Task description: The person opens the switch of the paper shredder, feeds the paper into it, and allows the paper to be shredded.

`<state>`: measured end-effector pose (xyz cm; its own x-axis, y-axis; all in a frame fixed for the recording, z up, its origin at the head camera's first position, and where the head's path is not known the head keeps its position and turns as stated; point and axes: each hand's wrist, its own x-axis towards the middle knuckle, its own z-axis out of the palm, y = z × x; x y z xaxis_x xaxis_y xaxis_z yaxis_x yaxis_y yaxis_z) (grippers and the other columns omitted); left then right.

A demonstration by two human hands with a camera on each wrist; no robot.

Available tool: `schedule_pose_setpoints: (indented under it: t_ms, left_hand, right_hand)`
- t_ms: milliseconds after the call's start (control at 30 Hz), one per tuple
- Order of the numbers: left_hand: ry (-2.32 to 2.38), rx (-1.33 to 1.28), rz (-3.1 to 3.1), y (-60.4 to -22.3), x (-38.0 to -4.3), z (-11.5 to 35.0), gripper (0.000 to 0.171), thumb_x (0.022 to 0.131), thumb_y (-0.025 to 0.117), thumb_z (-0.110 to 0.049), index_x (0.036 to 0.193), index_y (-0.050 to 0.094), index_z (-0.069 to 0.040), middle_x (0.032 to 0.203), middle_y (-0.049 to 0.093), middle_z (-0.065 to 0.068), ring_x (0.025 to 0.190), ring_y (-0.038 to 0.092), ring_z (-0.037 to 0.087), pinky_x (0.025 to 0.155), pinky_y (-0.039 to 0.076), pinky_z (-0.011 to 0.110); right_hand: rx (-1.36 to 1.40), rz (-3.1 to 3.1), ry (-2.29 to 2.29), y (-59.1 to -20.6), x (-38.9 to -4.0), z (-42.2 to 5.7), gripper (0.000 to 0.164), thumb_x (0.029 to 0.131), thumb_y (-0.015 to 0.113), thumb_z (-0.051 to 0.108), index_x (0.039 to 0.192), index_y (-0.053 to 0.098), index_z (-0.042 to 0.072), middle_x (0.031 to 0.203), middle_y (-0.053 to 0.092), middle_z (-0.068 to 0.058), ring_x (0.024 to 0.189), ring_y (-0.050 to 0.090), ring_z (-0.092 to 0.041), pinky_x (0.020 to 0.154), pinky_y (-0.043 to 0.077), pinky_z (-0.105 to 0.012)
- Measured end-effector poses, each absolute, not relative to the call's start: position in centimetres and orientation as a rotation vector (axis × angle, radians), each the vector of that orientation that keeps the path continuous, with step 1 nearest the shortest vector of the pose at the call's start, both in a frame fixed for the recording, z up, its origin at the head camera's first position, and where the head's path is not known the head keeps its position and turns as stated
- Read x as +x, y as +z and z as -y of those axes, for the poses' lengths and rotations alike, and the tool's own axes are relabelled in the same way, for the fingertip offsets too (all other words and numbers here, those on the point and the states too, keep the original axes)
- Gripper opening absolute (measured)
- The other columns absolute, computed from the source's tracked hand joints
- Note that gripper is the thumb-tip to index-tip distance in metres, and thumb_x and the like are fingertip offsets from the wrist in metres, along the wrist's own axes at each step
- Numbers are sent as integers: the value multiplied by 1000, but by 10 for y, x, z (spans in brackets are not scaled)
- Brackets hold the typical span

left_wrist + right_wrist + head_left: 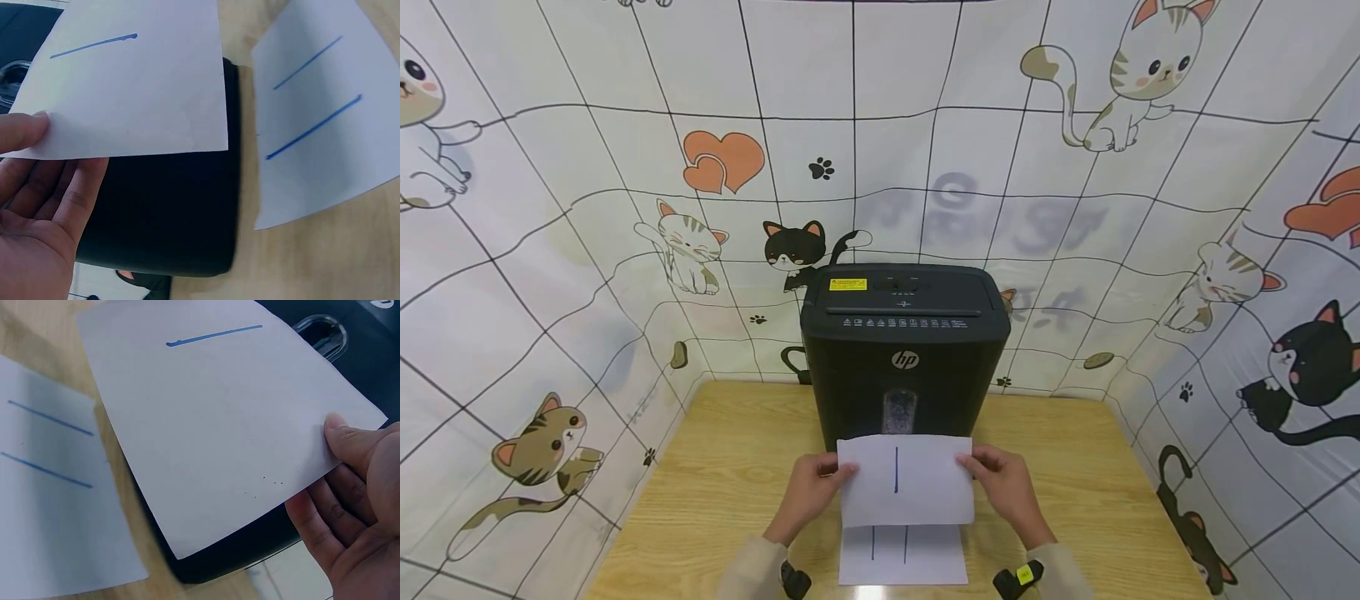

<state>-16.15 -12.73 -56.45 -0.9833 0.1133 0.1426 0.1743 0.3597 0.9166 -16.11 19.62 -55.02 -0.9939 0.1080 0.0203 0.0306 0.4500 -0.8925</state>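
A white sheet of paper with one blue line is held up in front of the shredder. My left hand pinches its left edge, thumb on top and fingers beneath. On the opposite edge, my right hand pinches it the same way. Below it lies a second sheet with two blue lines, partly covered in the head view; both lines show in the left wrist view. Behind the held sheet stands a black HP paper shredder, its feed slot on top.
The shredder stands at the back of a wooden table. A white cloth printed with cats and a grid hangs behind and along both sides. A small window on the shredder's front is partly covered by the held paper.
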Motion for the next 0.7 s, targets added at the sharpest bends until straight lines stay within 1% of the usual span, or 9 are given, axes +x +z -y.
schedule_pose_setpoints:
  t_ms: [133, 233, 367, 500, 600, 700]
  left_hand:
    - [-1714, -258, 2528, -551, -164, 129, 13, 92, 78, -22, 89, 80, -10, 81, 74, 3, 69, 55, 7, 62, 47, 21]
    - [-1706, -238, 2518, -541, -167, 131, 10, 91, 79, -21, 87, 80, -12, 79, 72, 2, 69, 54, 9, 61, 45, 21]
    - [-1696, -217, 2503, -528, -169, 132, 7, 90, 80, -20, 88, 80, -14, 83, 75, 3, 72, 58, 12, 64, 49, 23]
    - [-1694, -215, 2505, -514, -171, 134, 7, 92, 78, -21, 89, 79, -15, 85, 75, 2, 74, 60, 13, 66, 53, 24]
    - [-1697, -232, 2493, -503, -173, 135, 8, 93, 77, -21, 89, 79, -14, 85, 74, 3, 75, 62, 12, 67, 53, 23]
    - [-1685, -250, 2477, -490, -174, 136, 10, 93, 77, -22, 89, 78, -13, 83, 73, 2, 75, 60, 12, 66, 51, 23]
  right_hand:
    - [-96, 2606, 1595, -537, -163, -196, 15, 91, 78, 24, 101, 80, 14, 94, 77, -3, 85, 66, -18, 74, 56, -27]
    - [-85, 2597, 1595, -526, -164, -195, 19, 91, 79, 27, 104, 80, 13, 97, 77, -4, 86, 65, -18, 75, 55, -25]
    - [-74, 2580, 1602, -514, -167, -194, 20, 91, 79, 28, 106, 80, 14, 99, 78, -5, 87, 66, -17, 76, 55, -24]
    - [-76, 2592, 1571, -500, -170, -193, 24, 92, 78, 31, 109, 80, 14, 104, 78, -6, 89, 65, -16, 77, 55, -23]
    - [-76, 2607, 1549, -488, -173, -192, 27, 93, 76, 33, 112, 79, 13, 108, 77, -7, 92, 63, -17, 79, 54, -24]
    - [-68, 2614, 1532, -474, -175, -192, 30, 94, 75, 37, 113, 78, 14, 110, 76, -7, 95, 63, -20, 81, 53, -25]
